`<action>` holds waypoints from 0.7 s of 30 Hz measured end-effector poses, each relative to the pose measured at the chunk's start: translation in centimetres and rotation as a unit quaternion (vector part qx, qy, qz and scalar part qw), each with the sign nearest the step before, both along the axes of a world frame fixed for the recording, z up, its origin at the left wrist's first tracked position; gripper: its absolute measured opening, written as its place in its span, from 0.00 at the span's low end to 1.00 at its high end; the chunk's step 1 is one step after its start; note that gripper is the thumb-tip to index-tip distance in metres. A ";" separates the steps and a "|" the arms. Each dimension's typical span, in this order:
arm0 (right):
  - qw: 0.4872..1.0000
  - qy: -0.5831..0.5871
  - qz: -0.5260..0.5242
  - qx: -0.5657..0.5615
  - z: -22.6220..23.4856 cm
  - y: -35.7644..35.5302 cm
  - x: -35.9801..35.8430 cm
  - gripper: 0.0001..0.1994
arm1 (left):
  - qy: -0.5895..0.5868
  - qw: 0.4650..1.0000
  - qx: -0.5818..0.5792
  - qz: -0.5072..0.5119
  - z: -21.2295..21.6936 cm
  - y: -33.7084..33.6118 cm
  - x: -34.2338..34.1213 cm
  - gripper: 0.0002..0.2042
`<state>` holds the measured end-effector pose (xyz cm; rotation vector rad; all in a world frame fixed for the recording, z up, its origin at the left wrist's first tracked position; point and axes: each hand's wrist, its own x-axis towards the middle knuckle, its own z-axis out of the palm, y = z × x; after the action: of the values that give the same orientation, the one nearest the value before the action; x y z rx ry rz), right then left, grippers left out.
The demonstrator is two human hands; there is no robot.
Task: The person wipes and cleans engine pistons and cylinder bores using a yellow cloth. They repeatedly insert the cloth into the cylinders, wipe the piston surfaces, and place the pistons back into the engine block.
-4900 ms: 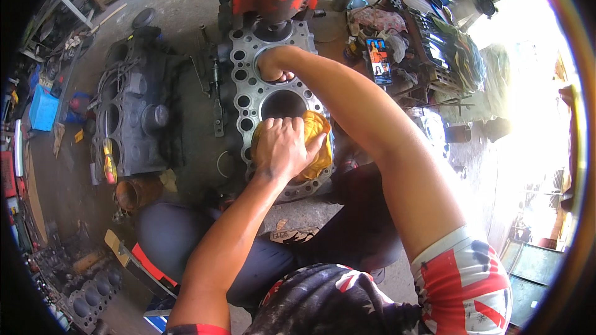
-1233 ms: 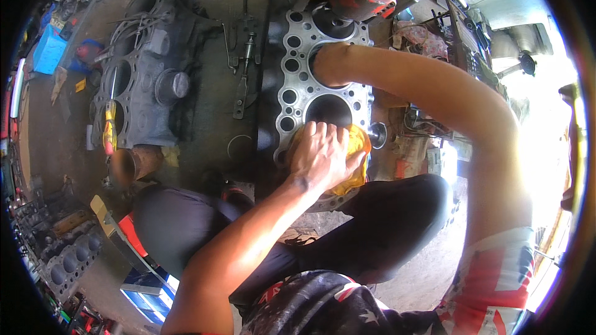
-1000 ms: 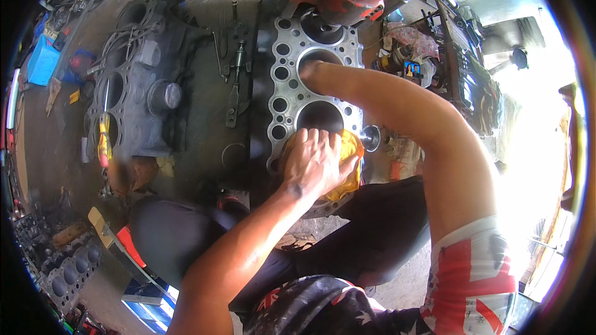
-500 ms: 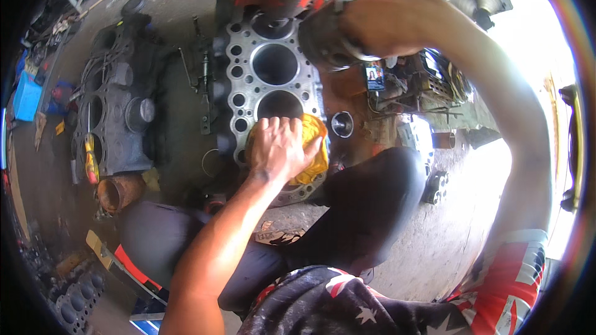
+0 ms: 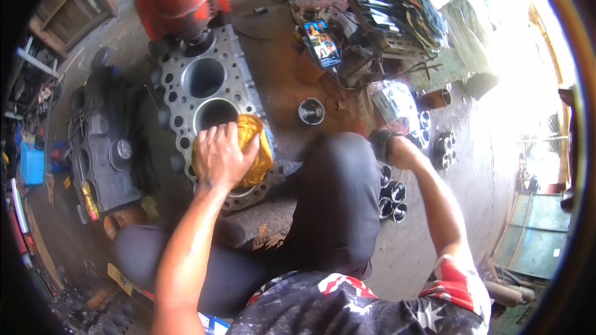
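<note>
An engine block (image 5: 233,56) with large round bores lies before me, its machined face up. My left hand (image 5: 220,155) is over the near part of that face, fingers bent over a yellow cloth (image 5: 256,155) whose bulk shows to the right of the thumb. Out to the right, beyond my knee, my right hand (image 5: 405,152) grips a dark piston (image 5: 380,144), partly blurred. Just below it several pistons (image 5: 392,193) stand grouped on the floor. A single piston (image 5: 311,111) sits apart, right of the block.
A red machine (image 5: 180,0) stands over the block's far end. To the left lies another engine block (image 5: 105,149) with a screwdriver (image 5: 90,201). A lit phone (image 5: 323,43) and a tool tray (image 5: 388,12) are at the far right. More pistons (image 5: 445,150) stand beyond my right hand.
My right hand has carried the piston from beside the block's far end down to the right, near the grouped pistons. My left hand stays on the cloth. The view has swung right.
</note>
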<state>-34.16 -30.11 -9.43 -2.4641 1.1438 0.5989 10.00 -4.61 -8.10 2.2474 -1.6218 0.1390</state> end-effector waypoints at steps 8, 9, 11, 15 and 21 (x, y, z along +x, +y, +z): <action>0.966 0.050 -0.251 0.034 -17.1 3.6 -1.6 0.14 | -0.018 1.000 0.017 -0.016 -0.2 0.0 0.0 0.23; 0.964 0.056 -0.254 0.046 -17.4 3.8 -0.9 0.14 | -0.020 0.999 0.019 -0.018 -0.2 -0.1 0.0 0.23; 0.971 0.050 -0.225 0.055 -17.8 4.1 0.3 0.13 | -0.027 0.999 0.027 -0.017 -0.2 -0.1 0.1 0.22; 0.989 0.039 -0.145 -0.013 -18.3 4.4 2.1 0.12 | -0.043 0.998 0.032 -0.025 -0.2 0.1 0.1 0.21; 0.964 -0.112 -0.242 0.001 -14.3 9.2 0.7 0.23 | -0.025 0.995 0.093 -0.014 -0.7 0.1 0.8 0.21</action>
<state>-33.50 -20.93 -23.71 -2.0638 1.5656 0.1719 10.80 -4.54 -8.80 2.3747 -1.7570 0.0373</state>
